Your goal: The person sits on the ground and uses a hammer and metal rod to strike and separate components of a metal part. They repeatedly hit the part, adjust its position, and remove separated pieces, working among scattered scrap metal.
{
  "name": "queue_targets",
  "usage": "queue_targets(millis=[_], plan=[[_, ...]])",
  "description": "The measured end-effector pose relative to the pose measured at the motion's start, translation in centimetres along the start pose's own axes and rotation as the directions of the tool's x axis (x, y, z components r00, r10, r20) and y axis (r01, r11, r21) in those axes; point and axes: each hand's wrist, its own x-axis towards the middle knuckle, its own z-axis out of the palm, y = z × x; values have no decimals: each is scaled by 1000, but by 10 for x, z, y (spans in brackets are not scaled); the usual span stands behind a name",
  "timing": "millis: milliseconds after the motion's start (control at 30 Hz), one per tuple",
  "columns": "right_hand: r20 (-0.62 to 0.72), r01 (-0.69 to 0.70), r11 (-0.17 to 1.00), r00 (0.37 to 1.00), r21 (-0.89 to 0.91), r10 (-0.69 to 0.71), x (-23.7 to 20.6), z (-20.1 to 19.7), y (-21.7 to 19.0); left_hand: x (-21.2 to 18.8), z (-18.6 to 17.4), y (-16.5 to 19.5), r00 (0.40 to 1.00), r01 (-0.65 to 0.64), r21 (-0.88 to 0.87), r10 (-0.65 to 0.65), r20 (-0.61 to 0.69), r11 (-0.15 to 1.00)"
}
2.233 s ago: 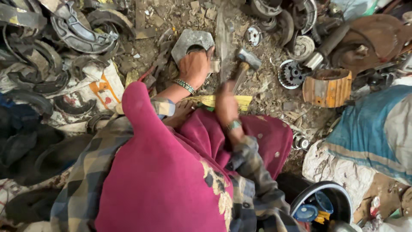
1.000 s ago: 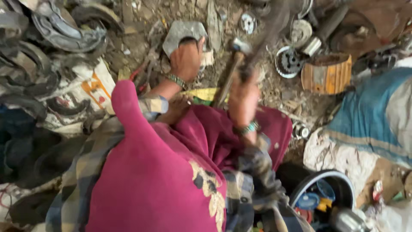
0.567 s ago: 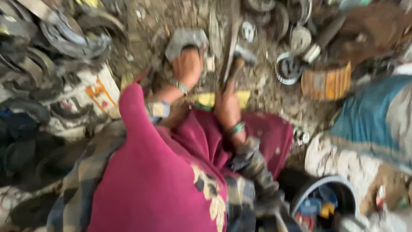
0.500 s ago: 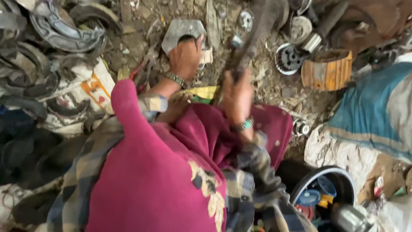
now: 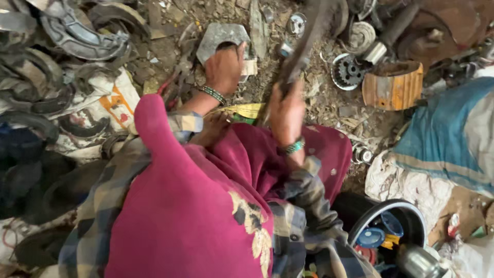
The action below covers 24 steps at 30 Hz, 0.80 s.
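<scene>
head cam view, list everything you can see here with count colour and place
metal plate: 1, grey, top centre on ground
hammer: 1, dark, blurred, raised at top centre
gear wheel: 1, silver, upper right
ribbed block: 1, orange-brown, upper right
curved scrap parts: many, grey-black, upper left
sack: 1, blue, right
bucket: 1, dark, lower right
left hand: on metal plate
right hand: grips hammer

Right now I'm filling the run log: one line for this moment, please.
left hand: pressing grey metal plate on ground | right hand: gripping hammer, raised, blurred | nearby: gear wheel
</scene>
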Motion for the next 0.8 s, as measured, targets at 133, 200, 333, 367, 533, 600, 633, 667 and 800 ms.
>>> queue_targets(millis=[133,200,333,367,533,600,633,667,800], plan=[[-455,381,855,868,351,-200,6,-36,-7,-1,2,-1,995,-56,-4,56,-81,998],[-369,107,963,929,249,-8,6,-17,-6,-2,3,0,994,-53,-1,53,-95,999],[127,-43,940,988,-339,91,-2,41,-1,-2,-2,7,997,-9,2,9,-78,1000],[266,34,916,961,-399,80,-5,46,-2,-3,-4,7,996,-15,25,17,-84,1000],[-150,162,987,975,-5,-161,-2,-1,0,-2,-6,6,996,29,19,-30,78,999],[-448,250,962,876,111,-176,1,-18,4,-2,-3,4,999,-7,25,8,-37,1000],[-471,289,921,871,262,-140,1,-17,6,-2,-2,4,999,-23,24,24,-48,999],[-477,298,885,873,357,-102,1,-13,9,-2,0,3,997,-41,20,42,-62,999],[16,98,952,995,-291,-98,-2,40,15,-1,1,3,990,-55,22,58,-128,998]])
